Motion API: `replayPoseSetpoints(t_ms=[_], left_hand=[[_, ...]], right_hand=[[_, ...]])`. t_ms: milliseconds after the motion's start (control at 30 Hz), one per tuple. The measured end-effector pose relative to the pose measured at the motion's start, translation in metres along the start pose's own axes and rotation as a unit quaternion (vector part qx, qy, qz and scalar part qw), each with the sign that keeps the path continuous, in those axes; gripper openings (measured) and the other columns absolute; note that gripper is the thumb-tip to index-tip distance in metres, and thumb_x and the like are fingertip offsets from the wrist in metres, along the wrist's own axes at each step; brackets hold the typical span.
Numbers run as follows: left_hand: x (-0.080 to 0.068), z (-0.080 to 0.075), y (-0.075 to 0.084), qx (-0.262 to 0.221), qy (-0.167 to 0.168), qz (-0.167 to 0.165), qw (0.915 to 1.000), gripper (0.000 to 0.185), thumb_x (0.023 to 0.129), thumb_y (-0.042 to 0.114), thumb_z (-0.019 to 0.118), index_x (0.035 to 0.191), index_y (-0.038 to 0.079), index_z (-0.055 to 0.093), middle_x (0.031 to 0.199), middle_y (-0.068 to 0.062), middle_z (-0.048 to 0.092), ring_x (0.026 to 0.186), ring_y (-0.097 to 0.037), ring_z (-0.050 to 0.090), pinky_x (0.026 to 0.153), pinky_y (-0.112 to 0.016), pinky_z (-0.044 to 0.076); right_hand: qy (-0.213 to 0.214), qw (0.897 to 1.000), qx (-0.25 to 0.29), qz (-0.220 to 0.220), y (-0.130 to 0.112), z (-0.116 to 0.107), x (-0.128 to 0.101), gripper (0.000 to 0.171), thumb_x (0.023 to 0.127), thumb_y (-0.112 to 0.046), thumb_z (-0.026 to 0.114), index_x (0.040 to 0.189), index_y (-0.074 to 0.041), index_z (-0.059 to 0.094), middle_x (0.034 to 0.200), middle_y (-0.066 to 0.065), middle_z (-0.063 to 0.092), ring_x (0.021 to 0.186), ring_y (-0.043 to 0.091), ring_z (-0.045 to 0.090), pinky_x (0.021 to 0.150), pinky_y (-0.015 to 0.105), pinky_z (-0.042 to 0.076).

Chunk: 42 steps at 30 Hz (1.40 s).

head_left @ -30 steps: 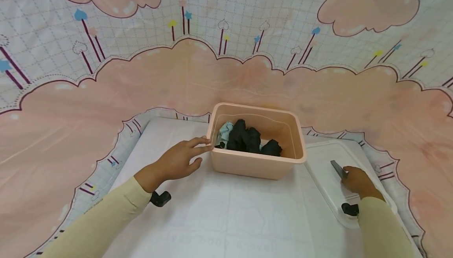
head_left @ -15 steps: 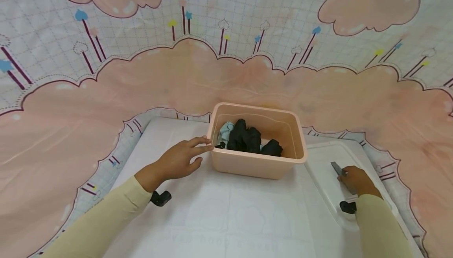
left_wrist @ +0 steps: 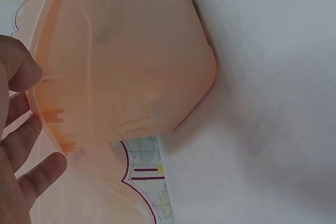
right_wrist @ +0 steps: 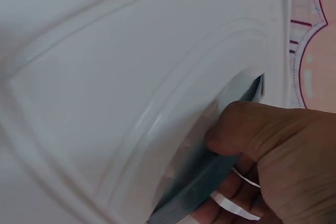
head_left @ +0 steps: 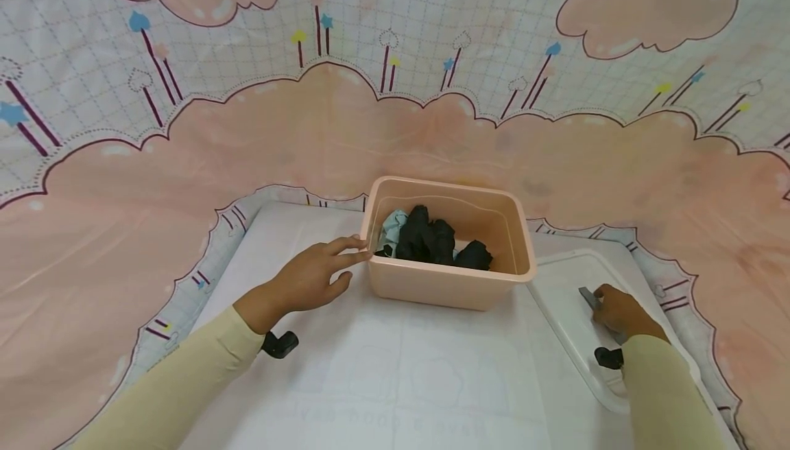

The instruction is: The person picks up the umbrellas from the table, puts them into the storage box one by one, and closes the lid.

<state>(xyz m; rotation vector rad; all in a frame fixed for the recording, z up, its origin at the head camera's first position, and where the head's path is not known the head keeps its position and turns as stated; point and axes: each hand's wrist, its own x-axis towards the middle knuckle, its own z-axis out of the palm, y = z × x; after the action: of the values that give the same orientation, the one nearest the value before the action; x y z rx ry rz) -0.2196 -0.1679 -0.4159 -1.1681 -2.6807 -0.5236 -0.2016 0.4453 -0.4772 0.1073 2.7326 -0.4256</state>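
Observation:
A peach plastic bin (head_left: 444,289) stands at the middle back of the table. Inside are dark bundled cloths (head_left: 415,237) and a light blue cloth (head_left: 393,225). My left hand (head_left: 317,275) touches the bin's left rim with spread fingertips; the left wrist view shows its fingers (left_wrist: 23,142) along that rim. To the right, a white lid (head_left: 568,278) lies close over the table, slightly apart from the bin in height. My right hand (head_left: 623,313) grips the lid's grey handle (right_wrist: 194,190), thumb on one side and fingers curled under it.
A white sheet (head_left: 407,368) covers the table. Behind and around it hangs a patterned peach and white cloth (head_left: 444,141). Black wrist-worn devices (head_left: 280,345) sit below both hands.
The lid and my right hand have shifted slightly, with the lid's near corner a little lower in view. My left hand has stayed at the bin's rim.

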Motion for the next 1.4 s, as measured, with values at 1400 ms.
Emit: replayPoseSetpoints(t_ms=[1400], left_hand=[[0.001, 0.004, -0.007, -0.012, 0.034, 0.037, 0.9987, 0.045, 0.095, 0.006, 0.066, 0.139, 0.014, 0.066, 0.146, -0.006, 0.056, 0.09, -0.027, 0.066, 0.075, -0.043, 0.052]], right_hand=[[-0.002, 1.0, 0.017, 0.004, 0.002, 0.008, 0.002, 0.046, 0.082, -0.004, 0.07, 0.122, 0.009, 0.051, 0.108, 0.031, 0.06, 0.082, 0.034, 0.056, 0.069, 0.045, 0.05]])
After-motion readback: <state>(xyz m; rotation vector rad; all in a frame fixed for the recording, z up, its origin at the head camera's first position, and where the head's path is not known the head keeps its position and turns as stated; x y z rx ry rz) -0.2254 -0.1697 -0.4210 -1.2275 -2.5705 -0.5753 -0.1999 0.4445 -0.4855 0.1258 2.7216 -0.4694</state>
